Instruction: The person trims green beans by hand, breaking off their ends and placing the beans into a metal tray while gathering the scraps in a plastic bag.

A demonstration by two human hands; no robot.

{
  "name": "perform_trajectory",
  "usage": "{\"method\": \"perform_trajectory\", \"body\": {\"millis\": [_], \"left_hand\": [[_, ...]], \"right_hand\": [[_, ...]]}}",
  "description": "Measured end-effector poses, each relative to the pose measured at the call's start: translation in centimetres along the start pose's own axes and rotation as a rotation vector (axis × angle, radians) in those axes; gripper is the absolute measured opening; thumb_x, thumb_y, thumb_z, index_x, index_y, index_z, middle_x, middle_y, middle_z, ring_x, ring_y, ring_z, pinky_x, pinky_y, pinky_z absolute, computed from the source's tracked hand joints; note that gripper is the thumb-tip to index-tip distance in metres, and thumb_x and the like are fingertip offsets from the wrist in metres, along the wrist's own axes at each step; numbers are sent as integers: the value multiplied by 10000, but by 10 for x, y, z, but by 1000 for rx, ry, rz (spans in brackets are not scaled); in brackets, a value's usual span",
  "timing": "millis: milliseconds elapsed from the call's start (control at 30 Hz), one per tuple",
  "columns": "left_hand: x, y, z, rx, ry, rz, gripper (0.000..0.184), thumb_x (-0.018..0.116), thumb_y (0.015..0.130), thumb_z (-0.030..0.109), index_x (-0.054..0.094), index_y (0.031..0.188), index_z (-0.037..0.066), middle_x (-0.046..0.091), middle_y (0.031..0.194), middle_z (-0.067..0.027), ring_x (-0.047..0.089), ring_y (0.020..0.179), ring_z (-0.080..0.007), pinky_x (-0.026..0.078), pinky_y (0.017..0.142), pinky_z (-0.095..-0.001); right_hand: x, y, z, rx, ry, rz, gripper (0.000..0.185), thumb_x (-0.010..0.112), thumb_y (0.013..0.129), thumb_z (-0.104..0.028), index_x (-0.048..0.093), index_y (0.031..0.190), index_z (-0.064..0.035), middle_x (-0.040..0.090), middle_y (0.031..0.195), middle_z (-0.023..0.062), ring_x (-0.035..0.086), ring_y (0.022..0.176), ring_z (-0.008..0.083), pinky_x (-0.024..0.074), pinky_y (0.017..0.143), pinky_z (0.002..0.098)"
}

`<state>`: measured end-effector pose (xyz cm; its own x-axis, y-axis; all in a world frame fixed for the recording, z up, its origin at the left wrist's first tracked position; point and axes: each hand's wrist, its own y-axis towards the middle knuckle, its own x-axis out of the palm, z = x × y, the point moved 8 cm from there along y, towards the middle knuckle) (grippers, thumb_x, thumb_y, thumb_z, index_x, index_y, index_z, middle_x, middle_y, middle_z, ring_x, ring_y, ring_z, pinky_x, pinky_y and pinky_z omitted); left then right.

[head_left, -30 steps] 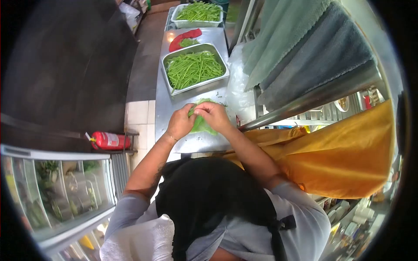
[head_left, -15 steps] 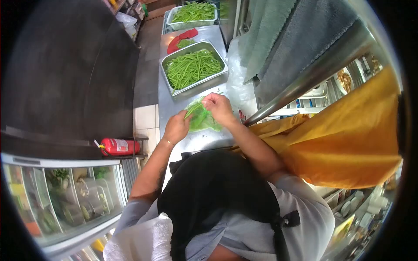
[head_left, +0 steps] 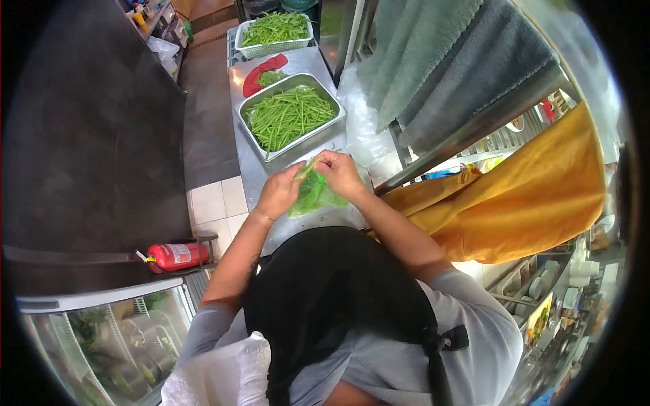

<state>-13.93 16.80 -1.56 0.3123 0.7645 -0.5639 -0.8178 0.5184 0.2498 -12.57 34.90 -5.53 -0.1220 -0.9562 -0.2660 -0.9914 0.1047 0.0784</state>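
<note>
Both my hands meet above a thin, see-through green-tinted plastic bag (head_left: 323,201) on the metal table. My left hand (head_left: 277,192) is closed around a few green beans (head_left: 308,168) whose ends point up to the right. Fingers of my right hand (head_left: 342,174) pinch at those bean ends; the exact grip is too small to make out. Just beyond the hands stands a deep steel pan (head_left: 281,150) heaped with green beans (head_left: 290,116). Behind it lie a red cloth (head_left: 261,73) and a small pile of green bits (head_left: 271,78).
At the table's far end a white basket (head_left: 274,47) holds more beans. Crumpled clear plastic (head_left: 362,111) lies along the right edge, below hanging grey towels (head_left: 467,74) and a metal rail. A yellow cloth (head_left: 514,196) hangs right. A fire extinguisher (head_left: 177,257) stands left.
The view has shifted, so the table sits slightly further left. My hands have come closer together, and the beans between them now show less of their length.
</note>
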Motion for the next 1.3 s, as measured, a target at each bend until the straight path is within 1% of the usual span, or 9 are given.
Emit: {"method": "perform_trajectory", "body": {"millis": [167, 333, 633, 700, 933, 1000, 1133, 1233, 1300], "left_hand": [[7, 5, -7, 20, 87, -63, 140, 582, 1008, 146, 582, 958, 16, 684, 898, -263, 650, 879, -504, 494, 748, -596], [15, 2, -16, 20, 54, -113, 142, 588, 1012, 161, 603, 991, 22, 682, 871, -269, 654, 859, -507, 494, 742, -595], [30, 9, -27, -37, 86, -159, 173, 570, 1013, 159, 631, 986, -2, 705, 925, -278, 676, 905, -501, 528, 786, -567], [36, 9, -36, -95, 15, -143, 194, 561, 1019, 166, 646, 984, -5, 710, 936, -279, 681, 923, -495, 533, 813, -557], [32, 3, -54, -257, -130, -143, 292, 534, 1054, 236, 695, 1022, -6, 722, 982, -269, 687, 1006, -460, 516, 905, -525], [34, 0, -56, -238, -131, -131, 283, 541, 1050, 230, 694, 1025, -6, 720, 994, -273, 683, 1010, -464, 516, 902, -527], [36, 2, -50, -220, -79, -200, 262, 549, 1043, 218, 683, 1033, -7, 711, 993, -285, 678, 1007, -475, 519, 898, -525], [40, 3, -52, -207, -42, -229, 260, 551, 1042, 214, 678, 1026, -12, 709, 982, -289, 679, 1001, -479, 522, 890, -520], [44, 1, -50, -186, -33, -248, 263, 551, 1043, 216, 677, 1019, -14, 710, 973, -288, 680, 996, -479, 524, 885, -519]], "right_hand": [[5, -3, -16, 54, 12, -81, 89, 691, 965, -55, 771, 1002, -44, 747, 817, 33, 651, 747, 99, 544, 725, 309], [15, -2, -13, 7, -34, -125, 120, 670, 972, -44, 770, 1037, -39, 755, 826, 36, 649, 755, 79, 545, 725, 296], [19, -1, -42, -251, -482, 21, 39, 676, 901, -11, 666, 939, -9, 652, 894, 152, 648, 888, 388, 543, 820, 459], [29, -13, -67, -572, -851, 147, 47, 656, 918, -33, 626, 921, 4, 659, 937, 172, 632, 930, 432, 533, 845, 476], [-7, 12, -14, -291, -388, 118, 190, 734, 943, -160, 737, 1059, -11, 710, 1006, 163, 676, 978, 358, 542, 887, 444], [6, 7, 2, -43, -157, -125, 218, 764, 948, -141, 761, 1137, -33, 723, 1001, 130, 691, 933, 247, 551, 819, 390], [13, 10, 11, -32, -134, -169, 181, 791, 924, -148, 755, 1058, -32, 720, 961, 113, 682, 882, 189, 548, 791, 371], [20, 7, -3, -92, -358, -206, 161, 793, 917, -147, 734, 989, -15, 700, 907, 110, 672, 843, 190, 550, 777, 360], [32, -11, -48, -647, -893, 34, 164, 746, 900, -148, 686, 869, 1, 640, 791, 101, 635, 759, 298, 550, 760, 377]]}}
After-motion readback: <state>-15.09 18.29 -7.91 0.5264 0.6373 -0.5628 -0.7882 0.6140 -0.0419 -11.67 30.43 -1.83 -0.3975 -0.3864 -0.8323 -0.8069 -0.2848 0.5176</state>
